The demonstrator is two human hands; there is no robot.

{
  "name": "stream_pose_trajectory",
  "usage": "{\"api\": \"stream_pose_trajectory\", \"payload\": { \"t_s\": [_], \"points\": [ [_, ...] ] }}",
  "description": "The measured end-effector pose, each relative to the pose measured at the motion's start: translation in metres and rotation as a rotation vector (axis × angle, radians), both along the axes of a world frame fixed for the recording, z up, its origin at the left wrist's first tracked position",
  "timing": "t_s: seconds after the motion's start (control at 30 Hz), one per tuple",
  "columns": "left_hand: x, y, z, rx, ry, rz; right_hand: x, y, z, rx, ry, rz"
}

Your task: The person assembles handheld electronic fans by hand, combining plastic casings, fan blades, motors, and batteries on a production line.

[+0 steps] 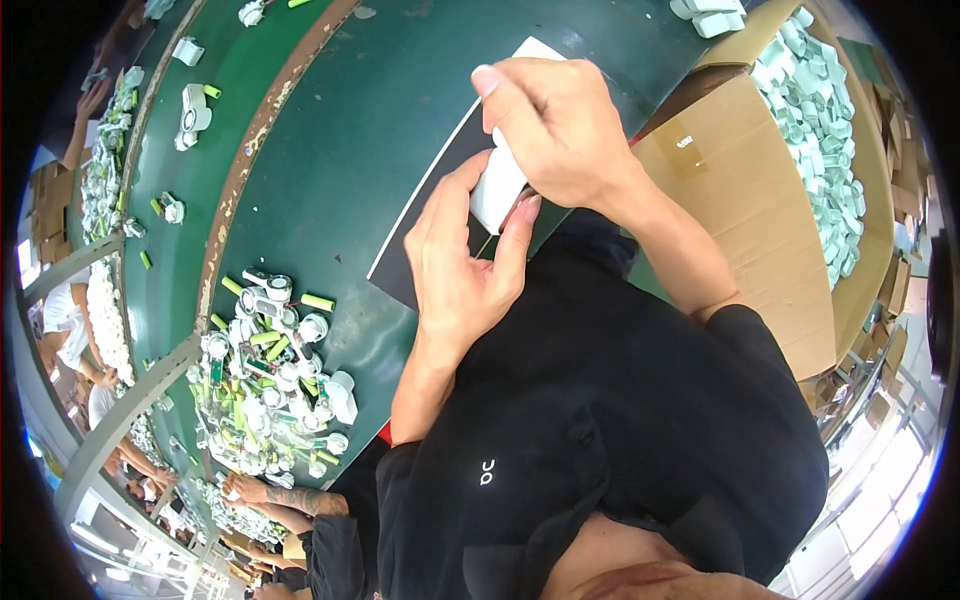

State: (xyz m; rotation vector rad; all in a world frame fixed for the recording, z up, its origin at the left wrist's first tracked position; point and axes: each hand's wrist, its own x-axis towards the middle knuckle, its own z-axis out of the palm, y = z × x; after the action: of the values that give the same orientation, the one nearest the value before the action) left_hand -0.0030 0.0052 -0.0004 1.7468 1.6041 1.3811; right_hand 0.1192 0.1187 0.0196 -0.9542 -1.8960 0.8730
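Under the dark board [405, 265] (my landmark here) runs the big green tabletop [330, 180]; right of the board there's an open cardboard carton [740, 220] pretty much loaded with pale green shells [815, 140]; can't tell if those count as done or left. Left of the board and nearer the body sits a messy heap of loose white parts [270, 390] with green cylinders mixed in, so I'd guess plenty is left there.

Smallest bit, the white piece [495, 190], is up over the board's right edge, in hand; it's not set down yet, so I'd call this one mid-way, though nothing shows how finished it is; left hand [455, 265] has its fingers partly closed round the lower end, thumb on the near side; right hand [565, 125] is curled against the upper end, fingertips mostly hidden, so can't tell if they've got hold of it
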Motion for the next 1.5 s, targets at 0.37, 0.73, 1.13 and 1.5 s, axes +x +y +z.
{"api": "stream_pose_trajectory", "payload": {
  "t_s": [0.37,0.73,1.13,1.5],
  "points": [
    [-0.055,0.001,-0.022,-0.377,-1.483,-0.371,0.015,0.016,-0.008,-0.234,0.099,-0.018],
    [-0.132,0.003,-0.005,-0.136,-1.076,0.032,0.049,-0.028,-0.077,-0.231,-0.042,-0.129],
    [-0.237,0.022,0.041,0.014,-0.777,0.277,0.043,-0.031,-0.090,-0.041,-0.158,-0.137],
    [-0.482,0.138,0.008,-0.177,-0.085,0.900,-0.040,0.075,-0.041,0.226,-0.120,-0.066]
  ]
}}
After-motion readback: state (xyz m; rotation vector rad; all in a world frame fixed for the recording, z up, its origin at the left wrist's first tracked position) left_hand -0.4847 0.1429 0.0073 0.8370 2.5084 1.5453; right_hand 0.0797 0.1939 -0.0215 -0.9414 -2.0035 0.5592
